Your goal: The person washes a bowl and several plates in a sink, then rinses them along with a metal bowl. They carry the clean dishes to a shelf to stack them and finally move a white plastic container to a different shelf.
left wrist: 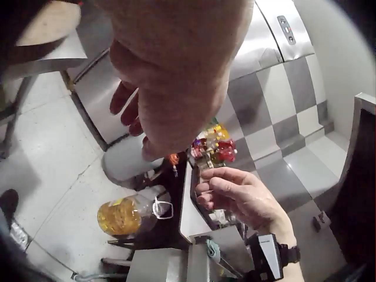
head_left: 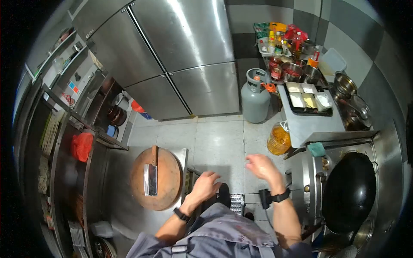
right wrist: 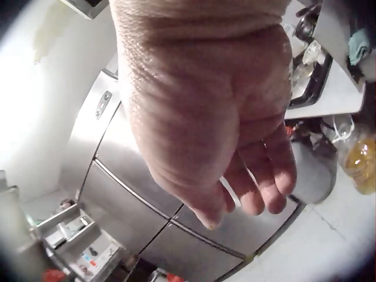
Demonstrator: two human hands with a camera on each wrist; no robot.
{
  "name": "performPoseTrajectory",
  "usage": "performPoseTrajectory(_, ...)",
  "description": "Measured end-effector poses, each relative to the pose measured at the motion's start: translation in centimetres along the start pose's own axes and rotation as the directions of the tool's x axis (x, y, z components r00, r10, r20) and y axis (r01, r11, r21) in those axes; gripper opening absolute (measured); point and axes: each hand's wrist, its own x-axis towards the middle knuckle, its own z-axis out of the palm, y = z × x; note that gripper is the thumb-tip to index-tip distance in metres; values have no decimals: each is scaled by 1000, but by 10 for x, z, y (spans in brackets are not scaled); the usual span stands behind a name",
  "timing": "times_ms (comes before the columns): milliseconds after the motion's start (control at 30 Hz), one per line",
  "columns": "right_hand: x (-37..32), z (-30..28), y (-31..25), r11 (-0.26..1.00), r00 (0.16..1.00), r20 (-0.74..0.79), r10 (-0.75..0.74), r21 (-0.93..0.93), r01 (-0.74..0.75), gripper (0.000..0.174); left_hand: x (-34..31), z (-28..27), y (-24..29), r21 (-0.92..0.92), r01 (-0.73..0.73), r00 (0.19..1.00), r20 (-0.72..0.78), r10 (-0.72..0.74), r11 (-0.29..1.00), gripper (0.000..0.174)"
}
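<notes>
My left hand (head_left: 206,187) hangs over the floor to the right of the steel counter, its fingers loosely bent and holding nothing. My right hand (head_left: 263,167) is held in the air across from it, with bare, relaxed fingers (right wrist: 273,194) in the right wrist view. Nearest the left hand is a round wooden chopping board (head_left: 167,189) on the counter. A cleaver (head_left: 150,180) lies flat on the board, its wooden handle pointing away from me. Beyond the right hand, a large jug of yellow oil (head_left: 279,139) stands on the floor.
A black wok (head_left: 350,193) sits on the stove at right, with a green cloth (head_left: 316,149) near it. A grey gas cylinder (head_left: 255,101) stands before the steel refrigerator (head_left: 198,38). A tray (head_left: 309,111) of seasonings lies on the side table. Shelves (head_left: 69,172) line the left.
</notes>
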Motion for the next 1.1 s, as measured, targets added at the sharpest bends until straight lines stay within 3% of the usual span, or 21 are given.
performPoseTrajectory(67, 26, -21, 5, 990, 991, -5, 137, -33, -137, 33, 55, -11, -27, -31, -55, 997, 49, 57, 998, 35)
performPoseTrajectory(133, 55, -33, 10, 983, 985, 13, 173, -59, -172, 32, 94, -29, -43, 61, -162, 961, 236, 143, 985, 41)
performPoseTrajectory(233, 104, -47, 11, 971, 974, -11, 225, -81, -225, 33, 143, -55, -77, -68, -149, 951, 264, 162, 987, 44)
performPoseTrajectory(333, 163, -50, 27, 976, 979, 44, 200, -93, -195, 33, 178, -72, -115, 19, -104, 956, 278, 95, 994, 42)
performPoseTrajectory(400, 214, -53, 32, 987, 986, 129, 105, -137, -87, 35, 198, -76, -144, 1, -18, 956, 294, 17, 1000, 44)
performPoseTrajectory(433, 244, -57, 28, 971, 963, 201, 177, -195, -138, 36, 207, -76, -159, -14, 46, 947, 320, -39, 999, 46)
performPoseTrajectory(533, 344, -44, 55, 984, 964, 263, 27, -179, 21, 36, 234, -83, -201, 7, 167, 947, 277, -163, 986, 47)
performPoseTrajectory(600, 422, -40, 53, 984, 918, 394, 45, -174, 26, 35, 249, -90, -226, 10, 312, 931, 197, -307, 950, 46)
performPoseTrajectory(700, 520, -36, 33, 938, 862, 461, -211, -154, 311, 34, 265, -119, -235, -3, 482, 872, 98, -479, 876, 45)
performPoseTrajectory(833, 618, -22, -31, 857, 745, 510, -430, -28, 514, 32, 275, -156, -239, -173, 615, 772, -70, -632, 770, 44)
performPoseTrajectory(1000, 704, 31, -95, 759, 558, 652, -514, 43, 649, 34, 281, -177, -270, -270, 720, 621, -160, -767, 639, 45)
performPoseTrajectory(1100, 747, 82, -117, 719, 415, 769, -486, 81, 690, 36, 283, -192, -304, -305, 762, 566, -114, -817, 571, 43)
